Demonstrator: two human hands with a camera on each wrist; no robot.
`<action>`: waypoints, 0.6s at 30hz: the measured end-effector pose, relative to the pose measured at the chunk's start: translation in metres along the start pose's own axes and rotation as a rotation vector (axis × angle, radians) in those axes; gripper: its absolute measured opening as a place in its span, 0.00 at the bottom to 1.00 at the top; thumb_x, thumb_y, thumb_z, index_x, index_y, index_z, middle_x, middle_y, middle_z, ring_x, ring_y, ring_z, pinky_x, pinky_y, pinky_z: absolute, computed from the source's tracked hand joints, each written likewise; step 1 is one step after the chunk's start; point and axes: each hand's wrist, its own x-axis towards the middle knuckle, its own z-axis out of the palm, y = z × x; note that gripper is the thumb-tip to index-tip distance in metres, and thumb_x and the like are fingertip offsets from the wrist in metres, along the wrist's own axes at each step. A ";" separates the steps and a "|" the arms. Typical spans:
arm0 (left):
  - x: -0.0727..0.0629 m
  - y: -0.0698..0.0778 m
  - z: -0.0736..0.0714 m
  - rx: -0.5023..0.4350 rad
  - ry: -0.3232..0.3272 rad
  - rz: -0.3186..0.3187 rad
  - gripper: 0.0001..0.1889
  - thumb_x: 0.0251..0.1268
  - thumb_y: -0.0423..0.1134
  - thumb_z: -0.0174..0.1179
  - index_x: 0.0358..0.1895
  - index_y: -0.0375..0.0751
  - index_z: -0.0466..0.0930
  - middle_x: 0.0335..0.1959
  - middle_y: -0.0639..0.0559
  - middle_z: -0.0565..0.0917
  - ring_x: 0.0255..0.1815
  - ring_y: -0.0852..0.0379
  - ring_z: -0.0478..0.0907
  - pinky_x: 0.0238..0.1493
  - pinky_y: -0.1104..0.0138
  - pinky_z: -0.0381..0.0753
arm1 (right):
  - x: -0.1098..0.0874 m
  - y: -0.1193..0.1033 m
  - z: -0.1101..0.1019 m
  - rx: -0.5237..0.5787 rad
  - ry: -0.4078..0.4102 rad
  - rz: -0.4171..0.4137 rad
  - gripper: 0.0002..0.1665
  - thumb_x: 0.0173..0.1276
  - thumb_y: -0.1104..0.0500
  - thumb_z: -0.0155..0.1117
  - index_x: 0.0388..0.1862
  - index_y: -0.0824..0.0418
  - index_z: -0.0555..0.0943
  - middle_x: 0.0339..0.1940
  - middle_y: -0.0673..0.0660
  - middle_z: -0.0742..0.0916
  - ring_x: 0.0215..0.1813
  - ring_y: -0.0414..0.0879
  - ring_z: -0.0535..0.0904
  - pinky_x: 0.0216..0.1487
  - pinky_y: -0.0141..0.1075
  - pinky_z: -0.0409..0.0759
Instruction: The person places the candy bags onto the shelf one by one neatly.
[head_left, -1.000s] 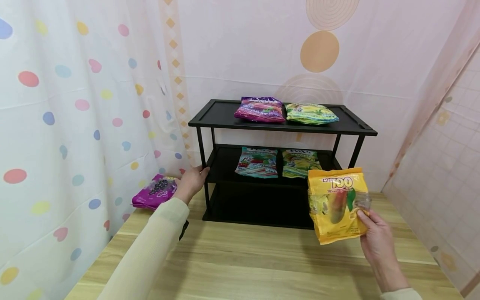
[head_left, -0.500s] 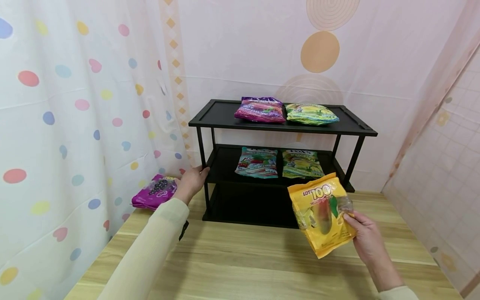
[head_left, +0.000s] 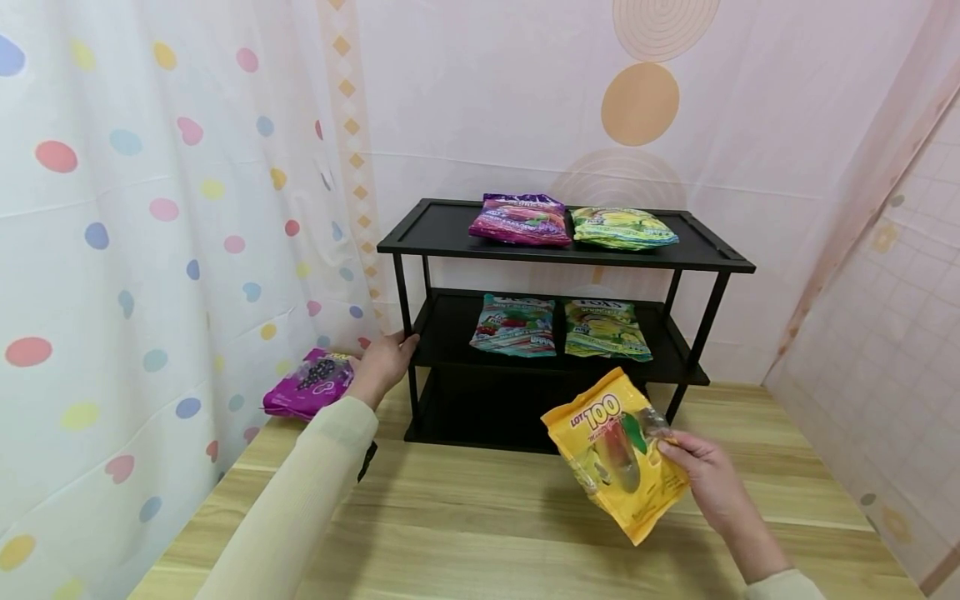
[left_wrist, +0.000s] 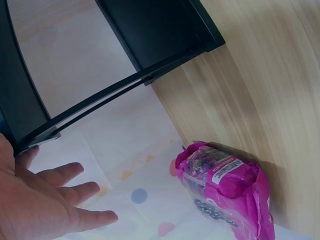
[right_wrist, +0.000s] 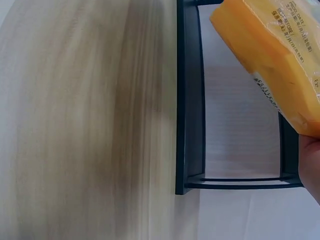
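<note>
right hand (head_left: 716, 483) grips one yellow bag (head_left: 618, 458), left hand (head_left: 384, 365) one rack (head_left: 446, 229); four bags (head_left: 520, 221) shelved.

- The left sleeve (head_left: 292, 500) is long and of cream colour, made from plain cloth with soft creases.
- Its cuff (head_left: 358, 417) ends close to the wrist.
- A small black piece (head_left: 367, 461), thin like the end of a strap, shows beside this sleeve; what it is exactly cannot be told.
- The right sleeve (head_left: 783, 586) has a similar cream colour; only its end is in view, and it leaves a part of the forearm (head_left: 757, 546) uncovered.
- The left grip (head_left: 384, 367) is a bare human hand, its fingers (left_wrist: 82, 191) having rounded tips.
- The right grip (head_left: 712, 479) is likewise a bare hand.
</note>
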 end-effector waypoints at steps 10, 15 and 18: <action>0.000 0.000 0.000 -0.001 0.001 0.007 0.28 0.82 0.51 0.34 0.76 0.41 0.60 0.74 0.35 0.63 0.74 0.28 0.52 0.63 0.26 0.32 | 0.001 0.004 0.003 -0.119 -0.102 0.108 0.16 0.73 0.66 0.58 0.42 0.48 0.89 0.35 0.47 0.87 0.34 0.40 0.83 0.36 0.33 0.82; 0.000 0.000 0.000 -0.001 0.007 0.014 0.28 0.82 0.51 0.34 0.76 0.41 0.61 0.73 0.34 0.64 0.74 0.28 0.53 0.63 0.25 0.32 | 0.002 0.006 0.003 -0.119 -0.162 0.105 0.14 0.74 0.66 0.57 0.43 0.53 0.88 0.34 0.48 0.87 0.33 0.40 0.83 0.35 0.33 0.82; 0.000 0.000 0.000 -0.006 0.005 0.012 0.28 0.82 0.51 0.34 0.76 0.41 0.61 0.73 0.35 0.64 0.74 0.28 0.53 0.63 0.25 0.32 | 0.003 0.008 0.004 -0.131 -0.178 0.124 0.11 0.74 0.65 0.57 0.47 0.63 0.86 0.35 0.48 0.87 0.34 0.40 0.83 0.36 0.33 0.82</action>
